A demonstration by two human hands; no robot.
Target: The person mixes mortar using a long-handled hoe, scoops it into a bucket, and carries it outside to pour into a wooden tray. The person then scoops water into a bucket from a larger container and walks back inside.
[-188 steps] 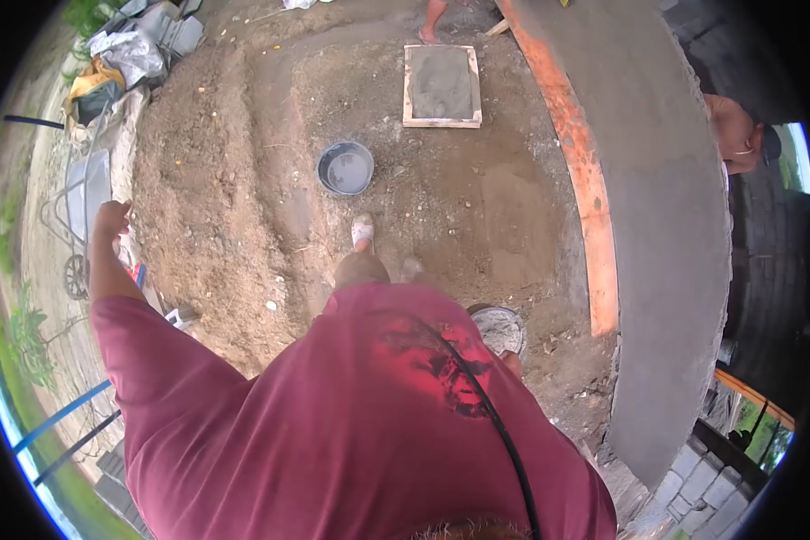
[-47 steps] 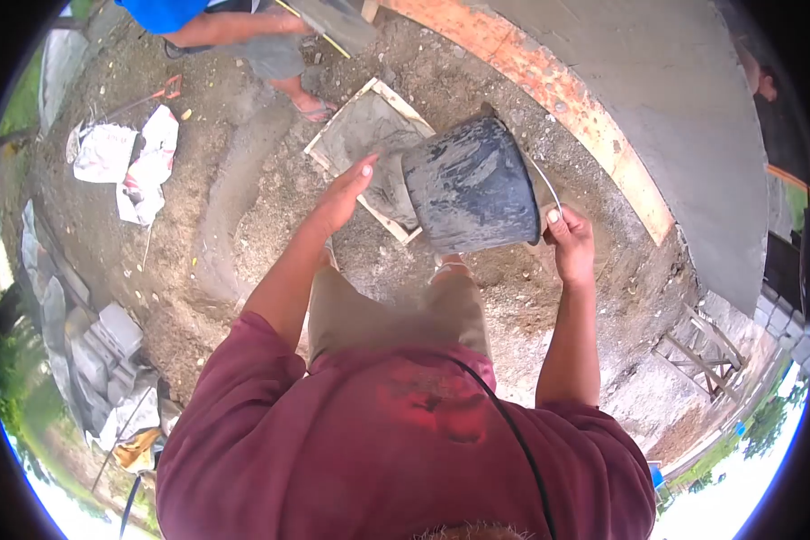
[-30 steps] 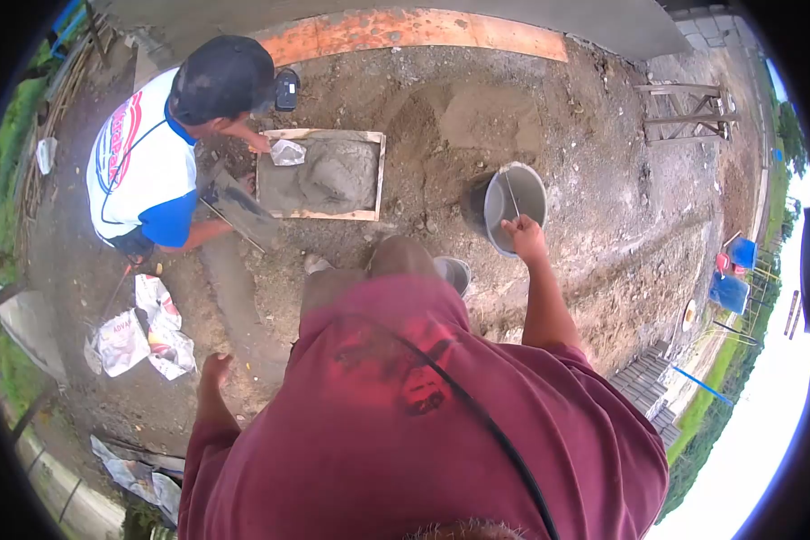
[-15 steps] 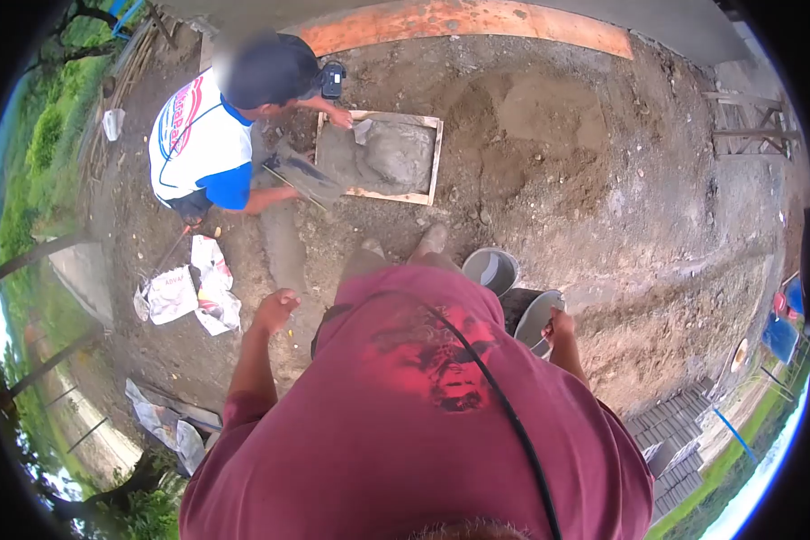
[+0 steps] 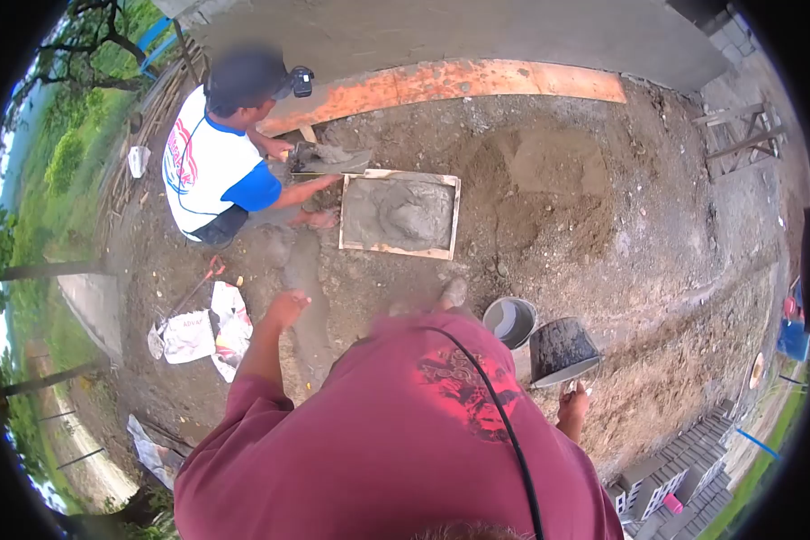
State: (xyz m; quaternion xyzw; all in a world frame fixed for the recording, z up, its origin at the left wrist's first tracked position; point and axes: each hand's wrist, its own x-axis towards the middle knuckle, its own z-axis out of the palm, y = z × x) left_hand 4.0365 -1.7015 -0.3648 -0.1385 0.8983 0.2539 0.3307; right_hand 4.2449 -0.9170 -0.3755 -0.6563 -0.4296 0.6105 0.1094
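Observation:
My right hand (image 5: 574,402) is closed at the rim side of a dark grey bucket (image 5: 560,349), which hangs tilted so that its outer wall shows. The handle itself is hard to make out. On the other side, my left hand (image 5: 288,309) is held out over the ground with its fingers curled in and nothing visible in them. A second grey bucket (image 5: 510,322) stands upright beside the tilted one. Ahead of me lies a wooden frame (image 5: 454,216) with wet mortar (image 5: 409,216) heaped inside.
A co-worker (image 5: 211,162) crouches at the frame's left, holding a mortar-covered board (image 5: 328,160). White sacks (image 5: 189,337) and a shovel (image 5: 214,267) lie at left. A sand heap (image 5: 549,175) lies beyond the buckets. Concrete blocks (image 5: 666,486) are stacked at lower right.
The bucket at my right hand has tipped over, showing its outside. My right hand has moved down and outward. The co-worker has lifted the board away from the mortar. My view has shifted.

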